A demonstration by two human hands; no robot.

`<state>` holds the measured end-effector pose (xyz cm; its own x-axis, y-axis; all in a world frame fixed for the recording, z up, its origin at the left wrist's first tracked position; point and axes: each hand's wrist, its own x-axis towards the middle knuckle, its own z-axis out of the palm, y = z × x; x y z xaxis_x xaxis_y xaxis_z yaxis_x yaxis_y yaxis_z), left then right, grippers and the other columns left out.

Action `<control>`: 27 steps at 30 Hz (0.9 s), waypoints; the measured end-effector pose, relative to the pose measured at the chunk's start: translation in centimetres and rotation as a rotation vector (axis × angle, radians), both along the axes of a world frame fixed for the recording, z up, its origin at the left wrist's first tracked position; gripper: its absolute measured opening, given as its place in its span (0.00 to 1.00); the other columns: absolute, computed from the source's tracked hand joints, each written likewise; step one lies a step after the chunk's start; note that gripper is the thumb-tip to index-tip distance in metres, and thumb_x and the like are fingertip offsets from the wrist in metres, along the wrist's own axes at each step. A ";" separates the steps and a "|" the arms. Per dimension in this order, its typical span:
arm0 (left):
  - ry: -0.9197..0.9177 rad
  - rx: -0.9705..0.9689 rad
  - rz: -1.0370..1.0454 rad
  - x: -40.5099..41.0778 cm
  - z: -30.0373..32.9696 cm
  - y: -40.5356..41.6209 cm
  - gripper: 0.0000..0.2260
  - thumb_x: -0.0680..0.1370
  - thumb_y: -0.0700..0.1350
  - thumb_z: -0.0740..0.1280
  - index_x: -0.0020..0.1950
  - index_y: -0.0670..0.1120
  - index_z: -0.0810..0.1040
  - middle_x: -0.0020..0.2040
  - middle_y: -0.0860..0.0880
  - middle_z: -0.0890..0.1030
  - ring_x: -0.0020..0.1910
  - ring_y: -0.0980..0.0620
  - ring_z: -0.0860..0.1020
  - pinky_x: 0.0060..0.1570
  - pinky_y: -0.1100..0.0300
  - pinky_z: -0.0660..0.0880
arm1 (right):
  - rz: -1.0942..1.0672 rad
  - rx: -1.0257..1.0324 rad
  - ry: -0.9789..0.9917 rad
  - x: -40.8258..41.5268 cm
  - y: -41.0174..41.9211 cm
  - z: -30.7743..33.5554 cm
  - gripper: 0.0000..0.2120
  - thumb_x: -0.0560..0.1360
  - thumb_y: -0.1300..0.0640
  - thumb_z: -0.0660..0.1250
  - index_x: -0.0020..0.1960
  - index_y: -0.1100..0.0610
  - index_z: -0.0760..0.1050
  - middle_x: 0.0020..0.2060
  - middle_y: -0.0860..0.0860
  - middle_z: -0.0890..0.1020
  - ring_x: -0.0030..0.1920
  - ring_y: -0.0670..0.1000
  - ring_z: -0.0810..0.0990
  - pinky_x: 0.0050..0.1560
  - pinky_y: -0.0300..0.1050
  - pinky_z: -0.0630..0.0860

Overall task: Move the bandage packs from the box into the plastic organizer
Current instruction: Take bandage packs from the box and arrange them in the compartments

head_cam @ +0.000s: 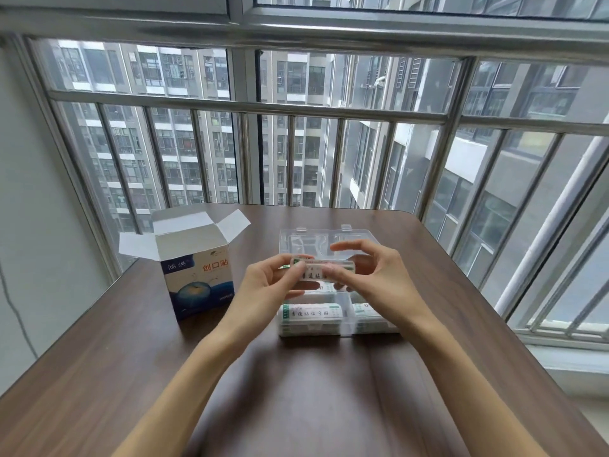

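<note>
Above the far half of the plastic organizer (344, 328), near the middle of the table (306, 390), a bandage pack (318, 268) is held between both hands. Its long axis runs left to right, roughly parallel to the table's near edge and to the packs already lying in the organizer. The left hand (267, 285) pinches the pack's left end between thumb and curled fingers. The right hand (372, 275) is closed over the right end, thumb below and fingers arched above; its index finger is lifted clear, so the grip looks loose on that side.

Directly beneath the held pack lies a compartment in which a further pack is partly seen. Nearer the table's front edge, two stacks of packs (309, 313) fill the organizer's front compartments. The clear lid (316, 240) stands open toward the far edge.

Toward the table's left edge, just beside the organizer, the box (197, 278) stands upright with its flaps open; its contents cannot be seen. It lies nearer the left hand.

The coming move is judged to be a short, straight lowering, since the pack is already aligned with the compartment below it. The task is judged well advanced.
</note>
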<state>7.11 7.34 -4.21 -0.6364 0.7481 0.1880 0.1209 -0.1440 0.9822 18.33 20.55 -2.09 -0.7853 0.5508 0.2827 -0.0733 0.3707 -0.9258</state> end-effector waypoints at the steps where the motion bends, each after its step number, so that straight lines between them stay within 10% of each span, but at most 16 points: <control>1: 0.025 0.012 0.032 0.1 0.0 0.2 0.07 0.80 0.42 0.63 0.52 0.45 0.80 0.44 0.48 0.86 0.44 0.53 0.84 0.45 0.66 0.78 | 0.043 -0.054 -0.019 0.2 0.2 0.2 0.11 0.71 0.62 0.72 0.53 0.59 0.80 0.37 0.54 0.85 0.33 0.45 0.81 0.38 0.36 0.77; 16: 0.538 -0.332 -0.061 1.0 1.3 4.9 0.03 0.75 0.50 0.71 0.48 0.55 0.82 0.42 0.54 0.84 0.31 0.58 0.79 0.36 0.61 0.77 | -0.081 0.206 -0.236 5.3 5.0 0.9 0.08 0.72 0.61 0.71 0.50 0.54 0.83 0.41 0.50 0.85 0.43 0.51 0.83 0.46 0.38 0.78; 21: 0.703 -0.435 -0.059 1.6 0.6 4.9 0.02 0.74 0.53 0.71 0.45 0.58 0.83 0.40 0.61 0.82 0.29 0.61 0.79 0.36 0.62 0.76 | -0.122 0.358 -0.315 6.3 5.2 -0.9 0.06 0.70 0.59 0.73 0.45 0.49 0.84 0.32 0.47 0.82 0.28 0.40 0.71 0.32 0.30 0.67; 27: 0.830 -0.491 -0.009 2.3 0.9 4.7 0.04 0.73 0.56 0.71 0.45 0.59 0.83 0.44 0.62 0.83 0.32 0.74 0.73 0.40 0.64 0.72 | -0.160 0.423 -0.319 6.5 5.4 -1.3 0.05 0.69 0.56 0.74 0.44 0.48 0.85 0.37 0.47 0.81 0.37 0.50 0.74 0.42 0.42 0.70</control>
